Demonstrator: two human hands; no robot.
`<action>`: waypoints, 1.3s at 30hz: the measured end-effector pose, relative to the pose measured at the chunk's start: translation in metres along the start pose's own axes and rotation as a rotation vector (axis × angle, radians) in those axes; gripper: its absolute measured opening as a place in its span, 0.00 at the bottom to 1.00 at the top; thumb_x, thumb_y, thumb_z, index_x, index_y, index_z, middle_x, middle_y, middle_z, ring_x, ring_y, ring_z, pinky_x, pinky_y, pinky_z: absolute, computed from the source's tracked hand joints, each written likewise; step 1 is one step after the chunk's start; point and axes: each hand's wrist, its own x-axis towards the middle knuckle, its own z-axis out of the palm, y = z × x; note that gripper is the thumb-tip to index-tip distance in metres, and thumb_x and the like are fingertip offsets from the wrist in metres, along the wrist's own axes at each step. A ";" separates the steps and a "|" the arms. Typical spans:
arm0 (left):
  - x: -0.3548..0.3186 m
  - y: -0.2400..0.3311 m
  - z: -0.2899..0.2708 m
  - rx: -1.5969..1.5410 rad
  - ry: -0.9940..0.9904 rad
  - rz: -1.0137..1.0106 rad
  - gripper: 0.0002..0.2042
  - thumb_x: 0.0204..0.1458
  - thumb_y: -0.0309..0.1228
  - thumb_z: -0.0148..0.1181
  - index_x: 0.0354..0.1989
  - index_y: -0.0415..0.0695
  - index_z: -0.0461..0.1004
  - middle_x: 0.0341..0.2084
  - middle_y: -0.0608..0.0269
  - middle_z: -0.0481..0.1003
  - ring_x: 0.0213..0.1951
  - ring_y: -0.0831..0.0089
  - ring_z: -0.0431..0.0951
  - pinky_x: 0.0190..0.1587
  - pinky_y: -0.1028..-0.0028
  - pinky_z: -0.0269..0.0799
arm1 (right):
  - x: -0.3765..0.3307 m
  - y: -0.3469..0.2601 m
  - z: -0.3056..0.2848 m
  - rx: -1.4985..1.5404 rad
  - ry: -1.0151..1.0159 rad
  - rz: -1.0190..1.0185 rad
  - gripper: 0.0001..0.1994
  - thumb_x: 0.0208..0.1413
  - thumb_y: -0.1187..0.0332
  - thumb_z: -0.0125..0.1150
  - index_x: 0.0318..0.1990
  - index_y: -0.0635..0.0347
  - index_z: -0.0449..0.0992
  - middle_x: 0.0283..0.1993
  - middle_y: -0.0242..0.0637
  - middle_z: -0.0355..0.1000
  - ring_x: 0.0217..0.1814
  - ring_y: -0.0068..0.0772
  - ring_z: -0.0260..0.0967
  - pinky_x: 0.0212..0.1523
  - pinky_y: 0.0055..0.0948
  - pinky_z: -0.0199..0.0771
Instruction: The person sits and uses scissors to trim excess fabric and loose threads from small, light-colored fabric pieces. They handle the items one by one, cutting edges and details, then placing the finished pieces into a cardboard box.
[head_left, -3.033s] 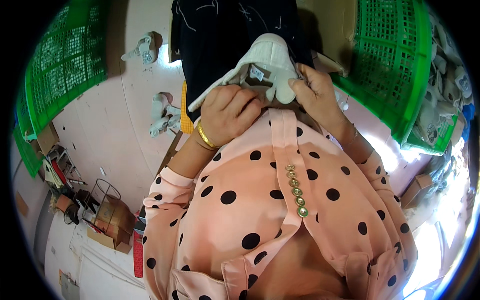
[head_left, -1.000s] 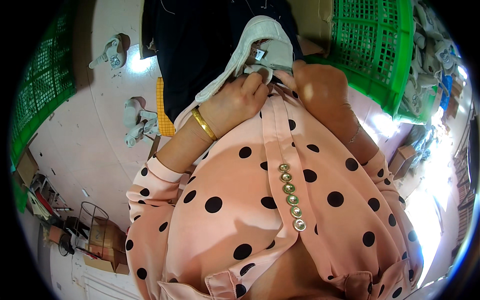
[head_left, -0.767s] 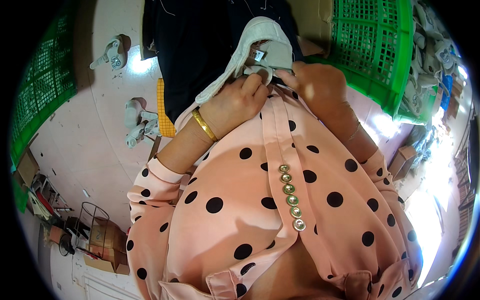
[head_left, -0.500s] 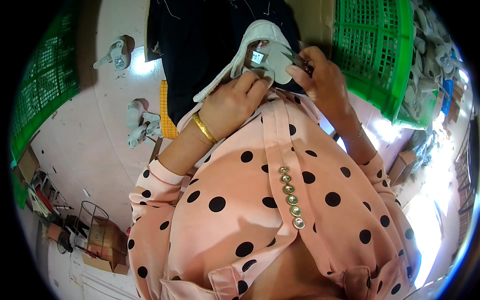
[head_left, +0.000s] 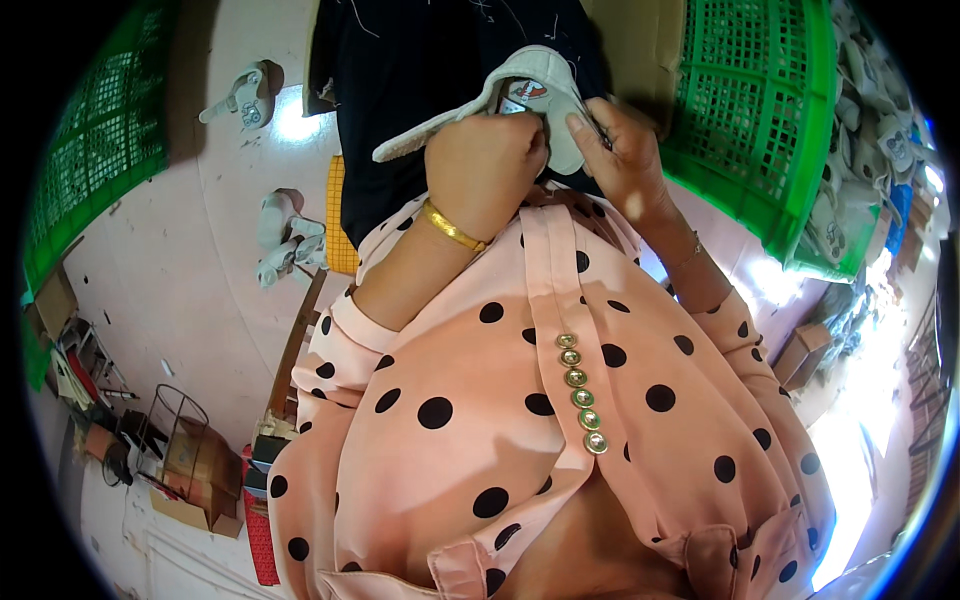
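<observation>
A white child's shoe (head_left: 545, 62) with a long strap (head_left: 405, 143) lies over my lap, its opening toward me. Inside it, a printed mark (head_left: 530, 90) and part of a white label show. My left hand (head_left: 485, 160) is closed in a fist at the opening, gripping the shoe's inner edge; its fingertips are hidden. My right hand (head_left: 628, 150) is closed at the shoe's right side, thumb pressed on the pale flap (head_left: 563, 140). Dark thread snips (head_left: 598, 126) are tucked in that hand, mostly covered by the fingers.
A green plastic crate (head_left: 750, 120) stands at the right, beside a heap of white shoes (head_left: 885, 140). Another green crate (head_left: 110, 140) is at the left. Several white shoes (head_left: 285, 235) lie on the floor near a yellow gridded object (head_left: 341, 215). Cardboard boxes (head_left: 200, 470) sit lower left.
My left hand has turned over and pushed up into the shoe's opening, its elbow swinging inward. My right hand has shifted slightly left against the flap, and the snips' blades have dropped mostly from sight.
</observation>
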 end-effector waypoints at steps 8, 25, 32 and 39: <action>0.000 -0.005 0.005 -0.120 0.245 0.020 0.08 0.49 0.34 0.63 0.38 0.51 0.79 0.20 0.61 0.78 0.19 0.63 0.78 0.21 0.70 0.71 | 0.004 0.001 0.001 0.041 -0.013 -0.055 0.08 0.56 0.72 0.60 0.31 0.63 0.67 0.20 0.48 0.61 0.21 0.48 0.57 0.23 0.33 0.62; -0.001 -0.001 -0.025 -0.434 0.194 -0.081 0.04 0.55 0.29 0.59 0.33 0.43 0.77 0.26 0.59 0.80 0.22 0.73 0.79 0.23 0.77 0.70 | 0.010 0.005 0.001 0.068 -0.102 -0.089 0.10 0.61 0.70 0.55 0.30 0.64 0.67 0.19 0.36 0.61 0.20 0.24 0.55 0.21 0.24 0.60; -0.018 -0.007 -0.102 -0.514 0.581 -0.167 0.06 0.61 0.23 0.53 0.41 0.37 0.75 0.36 0.59 0.80 0.33 0.71 0.79 0.37 0.78 0.73 | 0.005 -0.015 -0.025 -0.060 -0.045 -0.113 0.10 0.57 0.66 0.58 0.31 0.63 0.67 0.25 0.55 0.64 0.29 0.60 0.64 0.26 0.41 0.65; 0.001 -0.043 -0.089 0.132 0.573 -0.132 0.16 0.56 0.24 0.55 0.54 0.38 0.70 0.59 0.50 0.68 0.61 0.55 0.65 0.65 0.62 0.54 | 0.014 -0.022 -0.095 0.242 0.044 0.213 0.11 0.60 0.63 0.57 0.34 0.64 0.72 0.23 0.43 0.71 0.20 0.32 0.71 0.23 0.30 0.68</action>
